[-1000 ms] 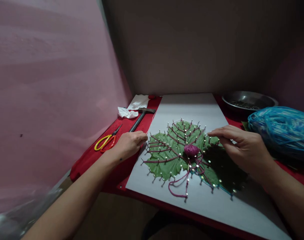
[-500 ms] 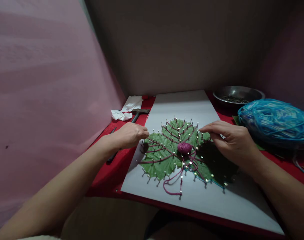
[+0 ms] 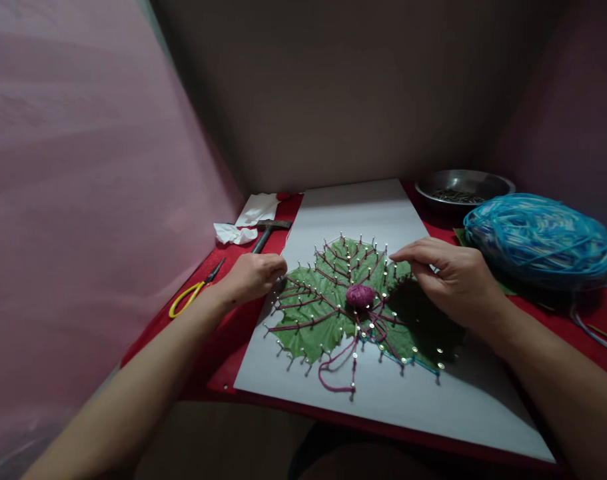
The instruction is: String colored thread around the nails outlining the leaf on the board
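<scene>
A green leaf (image 3: 303, 337) lies on a white board (image 3: 353, 207), with several nails standing along its edge and veins. Purple yarn (image 3: 296, 327) runs along the veins, and a small ball of purple yarn (image 3: 360, 296) rests near the leaf's middle. Blue yarn (image 3: 423, 365) links nails on the lower right edge. My left hand (image 3: 258, 275) is closed at the leaf's upper left edge; what its fingers hold, if anything, is hidden. At the upper right, my right hand (image 3: 443, 277) pinches close to a nail, and I cannot make out anything between the fingertips.
Left of the board, on the red cloth (image 3: 218, 363), lie yellow-handled scissors (image 3: 188, 298), a hammer (image 3: 266, 235) and crumpled white tissue (image 3: 236, 233). A metal bowl (image 3: 463, 187) of nails and a big blue yarn bundle (image 3: 540, 240) sit at the right. Walls stand close around.
The view has shifted slightly, so the board and leaf appear a little further left. The yellow scissor handles now show beside my left forearm. Both hands keep nearly the same places over the leaf.
</scene>
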Demonstrator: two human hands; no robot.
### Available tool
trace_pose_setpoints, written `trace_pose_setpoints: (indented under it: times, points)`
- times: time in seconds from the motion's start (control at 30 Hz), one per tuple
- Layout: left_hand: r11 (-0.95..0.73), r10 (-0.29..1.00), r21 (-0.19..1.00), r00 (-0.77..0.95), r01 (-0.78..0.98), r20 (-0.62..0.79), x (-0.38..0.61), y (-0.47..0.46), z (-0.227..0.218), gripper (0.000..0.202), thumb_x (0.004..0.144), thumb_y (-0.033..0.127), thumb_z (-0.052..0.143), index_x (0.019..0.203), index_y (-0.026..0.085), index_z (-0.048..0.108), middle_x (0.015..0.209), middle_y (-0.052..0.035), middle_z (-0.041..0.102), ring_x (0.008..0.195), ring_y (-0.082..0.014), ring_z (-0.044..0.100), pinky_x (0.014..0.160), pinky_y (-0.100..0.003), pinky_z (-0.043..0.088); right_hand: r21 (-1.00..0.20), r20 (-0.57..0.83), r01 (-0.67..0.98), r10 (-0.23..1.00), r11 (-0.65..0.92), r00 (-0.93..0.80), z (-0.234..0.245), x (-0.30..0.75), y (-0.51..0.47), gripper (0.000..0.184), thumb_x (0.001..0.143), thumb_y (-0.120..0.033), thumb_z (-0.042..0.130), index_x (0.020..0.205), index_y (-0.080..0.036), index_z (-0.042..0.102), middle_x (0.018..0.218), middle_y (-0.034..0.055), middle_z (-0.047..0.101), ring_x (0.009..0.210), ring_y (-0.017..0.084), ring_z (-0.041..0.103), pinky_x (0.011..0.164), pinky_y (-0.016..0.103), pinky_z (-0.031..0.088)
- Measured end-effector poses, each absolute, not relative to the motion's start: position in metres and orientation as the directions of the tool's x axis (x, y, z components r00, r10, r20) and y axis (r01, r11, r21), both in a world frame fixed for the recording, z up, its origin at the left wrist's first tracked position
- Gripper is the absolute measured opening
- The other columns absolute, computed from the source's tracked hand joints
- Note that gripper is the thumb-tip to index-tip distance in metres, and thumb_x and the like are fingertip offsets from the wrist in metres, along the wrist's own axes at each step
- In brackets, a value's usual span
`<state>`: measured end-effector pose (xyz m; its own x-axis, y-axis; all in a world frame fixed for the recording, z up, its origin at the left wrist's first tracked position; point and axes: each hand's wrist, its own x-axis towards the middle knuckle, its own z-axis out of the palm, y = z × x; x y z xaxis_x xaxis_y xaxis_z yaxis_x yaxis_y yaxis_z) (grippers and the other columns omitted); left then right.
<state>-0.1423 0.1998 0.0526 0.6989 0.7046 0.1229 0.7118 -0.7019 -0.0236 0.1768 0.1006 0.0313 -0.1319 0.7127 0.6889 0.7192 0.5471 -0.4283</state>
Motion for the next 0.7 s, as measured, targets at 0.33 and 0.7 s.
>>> trace_pose_setpoints:
  times: [0.33, 0.7]
  points:
    - [-0.430, 0.891, 0.492, 0.442, 0.757, 0.098, -0.173, 0.195, 0.025, 0.017, 0.078, 0.030, 0.050, 0.075, 0.018, 0.061, 0.073, 0.0002, 0.064, 0.070, -0.0123, 0.056, 0.068, -0.022, 0.042, -0.419, 0.677, 0.721, 0.719, 0.552, -0.156, 0.026, 0.176, 0.102, 0.026, 0.079, -0.011, 0.046, 0.084, -0.023, 0.069, 0.081, 0.0042, 0.070, 0.075, 0.017, 0.065, 0.069, 0.032, 0.053]
    - [-0.478, 0.840, 0.469, 0.543, 0.743, -0.003, -0.188, 0.185, 0.025, 0.021, 0.080, 0.029, 0.047, 0.068, 0.017, 0.059, 0.066, 0.0016, 0.058, 0.064, -0.0108, 0.051, 0.063, -0.021, 0.038, -0.179, 0.225, 0.648, 0.672, 0.740, -0.706, 0.066, 0.080, 0.125, 0.034, 0.092, -0.038, 0.043, 0.109, -0.021, 0.067, 0.114, 0.0065, 0.066, 0.107, 0.027, 0.052, 0.092, 0.046, 0.042]
